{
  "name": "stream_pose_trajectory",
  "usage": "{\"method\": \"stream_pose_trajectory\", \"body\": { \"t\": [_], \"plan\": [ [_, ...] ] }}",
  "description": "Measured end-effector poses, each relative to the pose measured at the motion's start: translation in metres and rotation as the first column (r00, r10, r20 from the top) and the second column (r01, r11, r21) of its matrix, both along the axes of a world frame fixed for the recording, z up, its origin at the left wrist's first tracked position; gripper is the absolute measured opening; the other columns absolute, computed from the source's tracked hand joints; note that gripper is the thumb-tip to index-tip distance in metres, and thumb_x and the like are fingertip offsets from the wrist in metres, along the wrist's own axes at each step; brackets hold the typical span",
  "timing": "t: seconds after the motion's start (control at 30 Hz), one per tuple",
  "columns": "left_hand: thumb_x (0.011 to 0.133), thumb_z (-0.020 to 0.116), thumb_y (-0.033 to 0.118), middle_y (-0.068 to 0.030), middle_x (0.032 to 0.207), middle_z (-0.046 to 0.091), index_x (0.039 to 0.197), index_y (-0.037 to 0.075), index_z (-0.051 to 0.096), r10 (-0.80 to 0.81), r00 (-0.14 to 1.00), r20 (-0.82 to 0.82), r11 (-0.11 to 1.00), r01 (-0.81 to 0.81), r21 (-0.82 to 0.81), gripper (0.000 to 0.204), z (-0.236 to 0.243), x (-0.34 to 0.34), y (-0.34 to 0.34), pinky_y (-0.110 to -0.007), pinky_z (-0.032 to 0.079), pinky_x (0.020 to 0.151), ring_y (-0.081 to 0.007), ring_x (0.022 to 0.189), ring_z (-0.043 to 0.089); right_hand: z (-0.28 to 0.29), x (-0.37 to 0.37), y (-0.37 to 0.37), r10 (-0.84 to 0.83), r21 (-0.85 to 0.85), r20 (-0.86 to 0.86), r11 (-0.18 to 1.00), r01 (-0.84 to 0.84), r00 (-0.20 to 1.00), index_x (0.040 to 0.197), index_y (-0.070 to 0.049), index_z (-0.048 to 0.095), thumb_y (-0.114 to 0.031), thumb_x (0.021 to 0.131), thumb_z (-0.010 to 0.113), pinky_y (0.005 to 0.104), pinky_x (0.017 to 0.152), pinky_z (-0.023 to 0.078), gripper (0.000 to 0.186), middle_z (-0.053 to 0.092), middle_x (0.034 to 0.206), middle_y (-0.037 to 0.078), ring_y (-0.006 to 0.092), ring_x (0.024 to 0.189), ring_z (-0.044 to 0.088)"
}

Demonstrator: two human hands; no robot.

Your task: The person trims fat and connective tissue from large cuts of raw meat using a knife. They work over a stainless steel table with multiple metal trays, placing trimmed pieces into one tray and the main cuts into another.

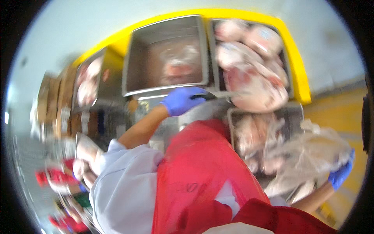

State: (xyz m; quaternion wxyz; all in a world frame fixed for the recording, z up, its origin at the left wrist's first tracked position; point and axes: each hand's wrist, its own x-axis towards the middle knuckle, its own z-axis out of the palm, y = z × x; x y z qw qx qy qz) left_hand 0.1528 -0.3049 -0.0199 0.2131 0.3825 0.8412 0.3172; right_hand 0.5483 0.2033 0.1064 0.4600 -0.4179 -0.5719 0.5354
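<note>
My left hand (183,100), in a blue glove, is closed around the black handle of a knife (208,96). Its blade, smeared by motion, points right toward a large piece of pale pink meat (257,87) at the near edge of a metal bin. Low on the right, my right hand (343,173), also gloved in blue, grips a clear plastic bag (311,150). The bag hangs over a lower metal tray of wrapped meat (251,134). Some fingers of this hand are hidden behind the plastic.
A yellow frame (241,15) borders the bins. The middle metal bin (146,50) has plastic and reddish meat at its bottom. Another bin with meat (87,87) stands left, beside cardboard boxes (52,97). People in red aprons (62,179) are farther left.
</note>
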Motion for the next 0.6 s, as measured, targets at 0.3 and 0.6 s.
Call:
{"method": "stream_pose_trajectory", "body": {
  "t": [0.3, 0.6],
  "plan": [
    [0.091, 0.063, 0.035, -0.0192, 0.100, 0.069, 0.122, 0.012, 0.064, 0.440, 0.897, -0.032, 0.897, -0.439, 0.043, 0.039, -0.035, 0.058, -0.138, -0.043, 0.053, 0.079, -0.0381, 0.090, 0.067, 0.092, -0.251, -0.036, 0.528, 0.353, 0.220, 0.741, -0.572, 0.820, 0.137, -0.007, 0.048, -0.031, 0.097, 0.045, 0.0329, 0.083, 0.048, 0.046, 0.061, 0.108, 0.006, 0.0188, 0.095, 0.059],
    [0.090, 0.064, 0.031, -0.0174, 0.097, 0.070, 0.119, 0.012, 0.065, 0.811, 0.574, 0.116, 0.583, -0.808, -0.084, 0.035, -0.061, 0.130, -0.252, -0.040, 0.053, 0.078, -0.0334, 0.087, 0.069, 0.158, -0.453, -0.367, 0.770, 0.182, -0.063, 0.634, -0.752, 0.635, 0.071, -0.010, 0.052, -0.024, 0.089, 0.054, 0.0295, 0.056, 0.044, 0.022, 0.052, 0.065, 0.002, 0.0179, 0.058, 0.053]
  ]
}}
